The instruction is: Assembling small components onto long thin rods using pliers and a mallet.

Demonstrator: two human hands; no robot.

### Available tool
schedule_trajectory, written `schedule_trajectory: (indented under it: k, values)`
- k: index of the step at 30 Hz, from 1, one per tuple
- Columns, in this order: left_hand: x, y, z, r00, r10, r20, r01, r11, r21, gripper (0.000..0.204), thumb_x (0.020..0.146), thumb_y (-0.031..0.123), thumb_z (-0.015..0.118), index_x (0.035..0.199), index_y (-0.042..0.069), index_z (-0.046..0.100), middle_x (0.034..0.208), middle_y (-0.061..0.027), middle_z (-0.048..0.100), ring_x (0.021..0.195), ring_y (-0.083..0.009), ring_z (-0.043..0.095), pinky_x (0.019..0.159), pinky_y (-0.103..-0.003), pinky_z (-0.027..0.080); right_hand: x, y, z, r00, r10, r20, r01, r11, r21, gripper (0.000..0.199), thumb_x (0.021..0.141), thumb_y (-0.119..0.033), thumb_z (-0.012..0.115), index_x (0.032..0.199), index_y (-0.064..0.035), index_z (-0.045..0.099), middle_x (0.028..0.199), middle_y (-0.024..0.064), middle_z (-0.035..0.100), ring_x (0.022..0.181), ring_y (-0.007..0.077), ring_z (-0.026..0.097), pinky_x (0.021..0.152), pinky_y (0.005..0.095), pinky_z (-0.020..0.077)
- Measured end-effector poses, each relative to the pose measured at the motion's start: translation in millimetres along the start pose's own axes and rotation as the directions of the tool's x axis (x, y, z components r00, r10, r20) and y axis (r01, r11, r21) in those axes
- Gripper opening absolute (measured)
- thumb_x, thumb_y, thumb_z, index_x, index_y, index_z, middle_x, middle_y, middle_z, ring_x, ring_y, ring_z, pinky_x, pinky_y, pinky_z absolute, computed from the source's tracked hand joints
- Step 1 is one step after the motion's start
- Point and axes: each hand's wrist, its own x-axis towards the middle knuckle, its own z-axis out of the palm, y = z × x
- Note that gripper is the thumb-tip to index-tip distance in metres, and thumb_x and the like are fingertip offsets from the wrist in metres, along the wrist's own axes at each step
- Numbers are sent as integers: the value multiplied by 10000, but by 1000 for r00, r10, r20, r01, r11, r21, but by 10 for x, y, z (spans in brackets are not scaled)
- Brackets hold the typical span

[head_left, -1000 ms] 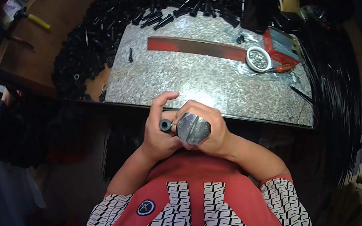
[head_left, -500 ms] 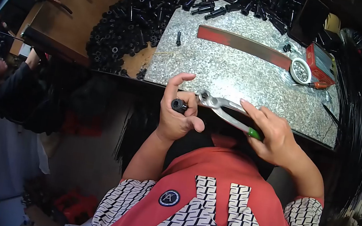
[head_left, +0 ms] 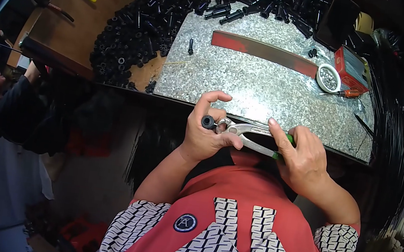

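My left hand (head_left: 206,134): curled around a small black cylinder (head_left: 208,122), thumb and fingers closed on it, index finger lifted, just in front of my chest.
My right hand (head_left: 300,157): wrapped tight on the green-handled end of the metal pliers (head_left: 249,135), index finger laid along the top arm.
Pliers' head: right beside the cylinder, touching my left fingers; whether it bites the cylinder I cannot tell.
Bench (head_left: 268,91): speckled metal sheet just beyond my hands.
On the bench: a red flat bar (head_left: 262,52), a round white dish (head_left: 328,78), a red box (head_left: 352,69).
Far edge: a heap of black parts (head_left: 138,31).
Since half a second ago: my hands sit a little closer together, same grips.
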Motion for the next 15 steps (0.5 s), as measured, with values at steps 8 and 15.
schedule_trajectory:
  k: [8,15]
  values:
    - [-31,-44,84,1000,27,-2,-27,999,30,776,600,283,895,1162,22,429,544,78,416,540,3,381,498,-157,284,-56,41,-11,998,-60,-31,55,987,-150,742,637,-14,688,1345,-98,484,750,82,437,621,228,469,539,342,377]
    - [-1,-45,115,999,37,-8,-36,993,112,882,553,481,845,1169,13,421,566,89,398,552,10,362,514,-144,262,-21,73,-166,980,40,193,-64,991,119,782,646,-24,701,1379,-97,437,734,97,433,615,253,505,508,378,394]
